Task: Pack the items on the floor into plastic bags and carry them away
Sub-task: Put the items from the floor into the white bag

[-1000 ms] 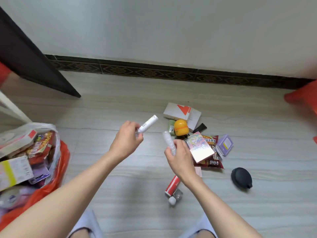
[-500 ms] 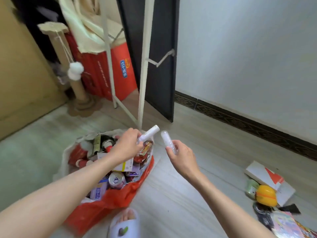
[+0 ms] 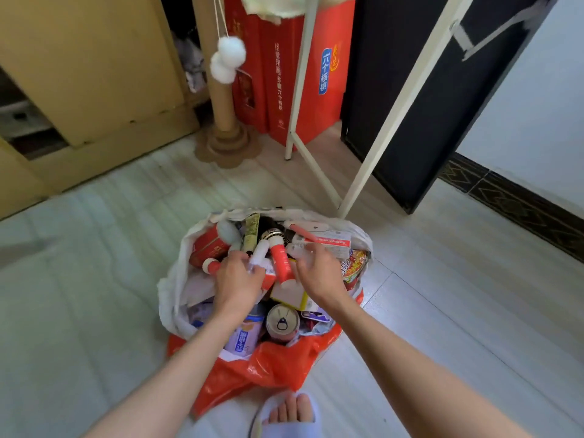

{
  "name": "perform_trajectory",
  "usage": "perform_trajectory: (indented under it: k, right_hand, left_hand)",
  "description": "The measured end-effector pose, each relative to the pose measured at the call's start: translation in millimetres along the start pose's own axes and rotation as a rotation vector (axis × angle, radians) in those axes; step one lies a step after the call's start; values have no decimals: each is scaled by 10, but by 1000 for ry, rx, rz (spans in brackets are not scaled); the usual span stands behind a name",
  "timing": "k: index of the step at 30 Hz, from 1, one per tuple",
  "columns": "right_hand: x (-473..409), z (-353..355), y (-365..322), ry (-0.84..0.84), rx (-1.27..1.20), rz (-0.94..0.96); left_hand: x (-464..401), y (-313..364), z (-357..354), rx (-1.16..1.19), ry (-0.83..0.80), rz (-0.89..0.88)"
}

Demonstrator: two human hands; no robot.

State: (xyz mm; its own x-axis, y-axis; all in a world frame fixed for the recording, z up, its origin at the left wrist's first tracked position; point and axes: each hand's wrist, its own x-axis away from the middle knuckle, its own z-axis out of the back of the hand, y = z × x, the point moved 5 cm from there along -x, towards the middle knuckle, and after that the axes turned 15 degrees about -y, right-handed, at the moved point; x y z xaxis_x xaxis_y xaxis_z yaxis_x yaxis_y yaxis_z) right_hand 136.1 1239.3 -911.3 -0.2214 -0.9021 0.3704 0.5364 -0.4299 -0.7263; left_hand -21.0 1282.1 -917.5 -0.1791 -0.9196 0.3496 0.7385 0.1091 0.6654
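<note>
A red and white plastic bag stands open on the floor in front of me, stuffed with cans, boxes, snack packets and red-and-white tubes. Both hands hover over its mouth. My left hand pinches a small white tube at its fingertips, low over the contents. Beside it, my right hand has its fingers spread, and a blurred translucent tube lies just off the fingertips, above the items in the bag.
Behind the bag stand a cardboard scratching post with hanging white pom-poms, red gift boxes, white rack legs and a black panel. A wooden cabinet is at the left. My slippered foot is just below the bag.
The view swung from the pile of items to the bag. Both hands dropped from mid-air down into the bag's mouth, and my right hand opened off the translucent tube.
</note>
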Motion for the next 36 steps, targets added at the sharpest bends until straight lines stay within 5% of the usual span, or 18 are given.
perform_trajectory:
  k: [4,10,18,24,36]
  right_hand:
    - [60,6,3,72,18,102]
    - [184,62,38,147,6,141]
    - [58,98,6,-33,209,114]
    - [390,362,34,5,267,157]
    - [2424,2236,749,277,732,46]
  left_hand:
    - [46,113,-85,46,47,-16]
    - [219,180,-173,3,49,-279]
    - [189,125,-257,-368,-68,-404]
    - [254,270,-194,-512,-150,-393]
    - [1628,2322,-627,-830,-107,-1060]
